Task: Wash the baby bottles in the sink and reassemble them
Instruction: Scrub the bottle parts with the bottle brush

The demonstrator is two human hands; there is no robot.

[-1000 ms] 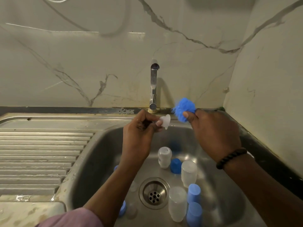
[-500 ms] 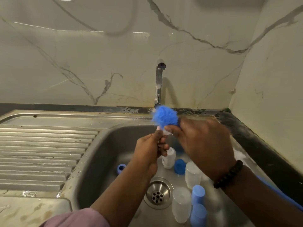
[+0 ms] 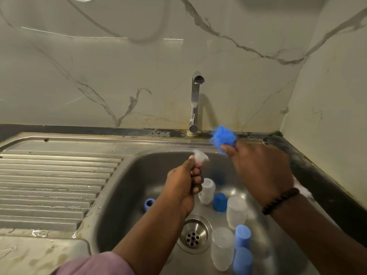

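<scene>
1. Left hand: pinches a clear teat above the sink.
2. Right hand, at 3 o'clock from the left: grips a blue scrubber.
3. Sink floor: 3 clear bottles and blue caps, at 3 o'clock of the drain.

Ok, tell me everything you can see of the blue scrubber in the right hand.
The blue scrubber is a fluffy, frayed puff of bright blue fibres, roughly ball-shaped and soft-looking, perhaps mesh or synthetic. The right hand grips it from below with curled fingers, so only its top pokes out. It is held up above the back rim of the sink, right of the tap's base, apart from the clear teat in the left hand. Whether it is wet or soapy cannot be told.
</scene>
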